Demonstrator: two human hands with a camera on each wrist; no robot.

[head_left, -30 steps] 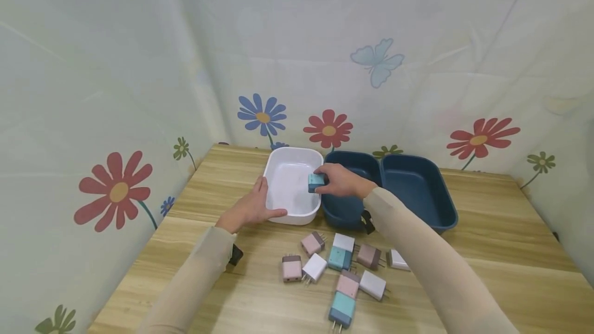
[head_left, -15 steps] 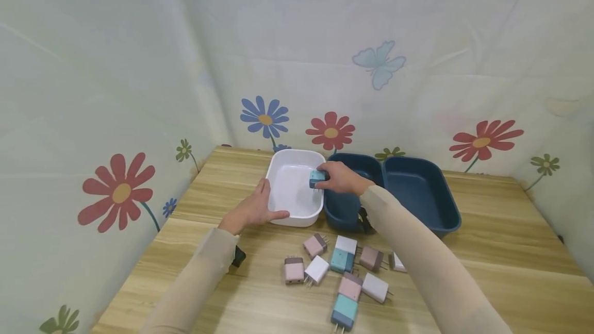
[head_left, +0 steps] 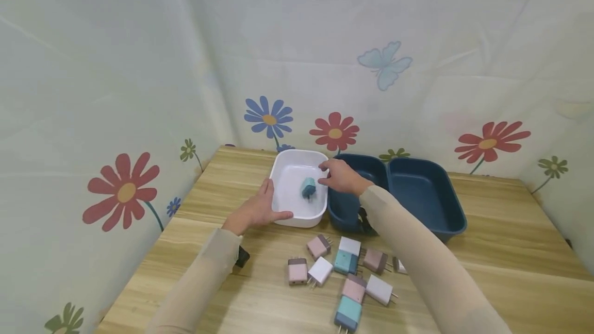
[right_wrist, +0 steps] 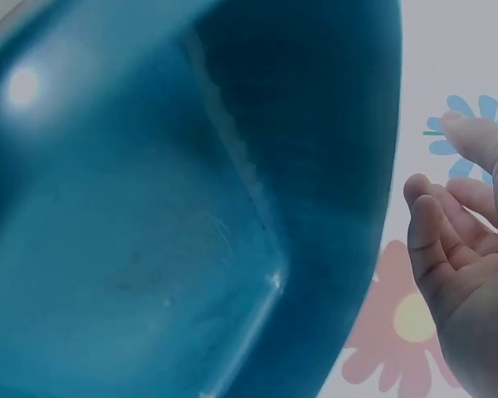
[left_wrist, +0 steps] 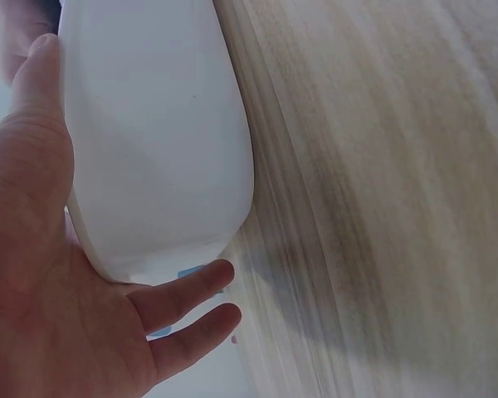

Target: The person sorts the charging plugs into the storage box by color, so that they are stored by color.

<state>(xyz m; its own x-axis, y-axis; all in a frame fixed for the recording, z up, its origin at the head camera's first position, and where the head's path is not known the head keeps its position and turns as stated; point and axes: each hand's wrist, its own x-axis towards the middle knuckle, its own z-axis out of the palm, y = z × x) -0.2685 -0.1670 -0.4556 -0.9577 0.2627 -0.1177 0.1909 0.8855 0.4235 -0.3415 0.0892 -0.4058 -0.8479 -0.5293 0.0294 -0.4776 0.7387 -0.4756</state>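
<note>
A teal and dark-blue wall charger (head_left: 308, 188) with metal prongs is in the white bin (head_left: 299, 161), toward its right side. My right hand (head_left: 342, 176) is over the wall between the white bin and the neighbouring blue bin, thumb and fingers apart and holding nothing. In the right wrist view, its fingers (right_wrist: 426, 236) are loosely bent with a gap to the thumb. My left hand (head_left: 256, 210) rests against the white bin's left front corner, thumb along the front. The left wrist view shows its fingers (left_wrist: 187, 298) extended beside the bin's white wall (left_wrist: 158, 141).
Two dark blue bins, one in the middle (head_left: 342, 218) and one at the right (head_left: 452, 210), stand beside the white one. Several pink, white and teal chargers (head_left: 297, 272) lie on the wooden table (head_left: 260, 293) in front. A flowered cloth (head_left: 287, 35) hangs behind and at both sides.
My right hand has let go of the teal charger, which has dropped into the white bin; its fingers have spread. The left hand has stayed at the bin. The view has shifted slightly.
</note>
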